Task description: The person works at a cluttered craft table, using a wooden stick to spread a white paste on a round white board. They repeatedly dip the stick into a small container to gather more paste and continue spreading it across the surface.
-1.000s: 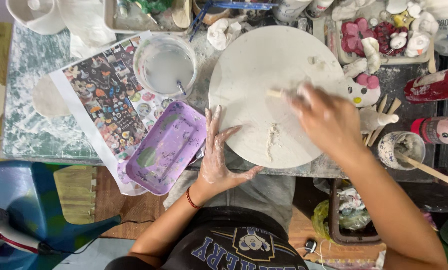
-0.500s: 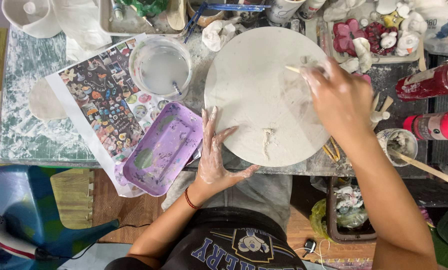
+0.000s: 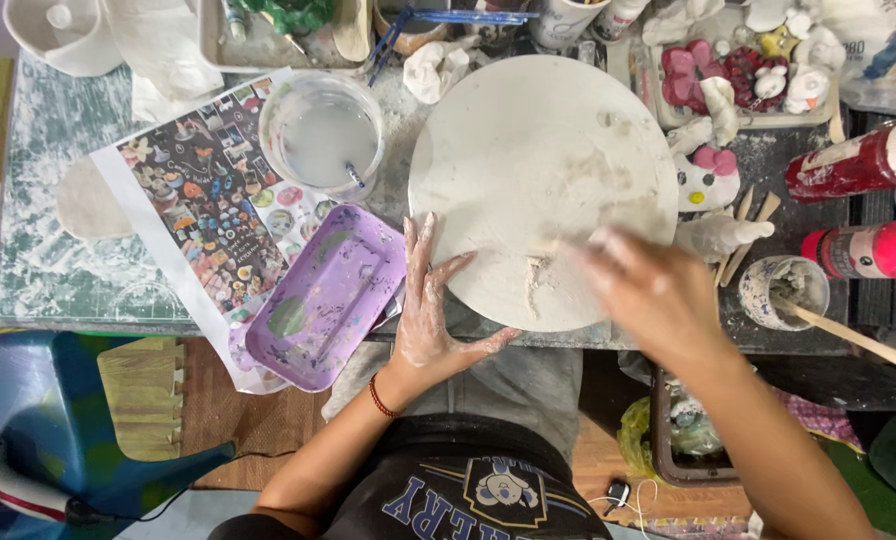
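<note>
1. Cluttered craft table (image 3: 38, 270), dusted white with dried clay; wooden floor and a blue stool (image 3: 58, 420) below its near edge.
2. Left hand (image 3: 430, 310): open and flat, fingers spread, clay-smeared, pressed on the near-left rim of the round white board (image 3: 538, 170). Nothing gripped. Red band at the wrist.
3. Right hand (image 3: 653, 290): motion-blurred over the board's near-right part, beside a small clay scrap (image 3: 535, 280). Cannot tell how far closed, nor whether anything is held.
4. Board location: centre of the table, near edge overhanging slightly toward the lap.
5. Judged good practice for the step in hand: keep the left palm flat to stop the board turning; work with light strokes across the surface; keep the scrap away from the overhanging edge.
6. Count, near row: one purple tray (image 3: 323, 300); one printed picture sheet (image 3: 203, 210); one small cup (image 3: 786, 290) with one wooden stick.
7. Count, middle row: one clear water tub (image 3: 320, 130); two red paint bottles (image 3: 858, 165).
8. Count, far row: one tray of small clay figures (image 3: 748, 75), number too crowded to tell.
</note>
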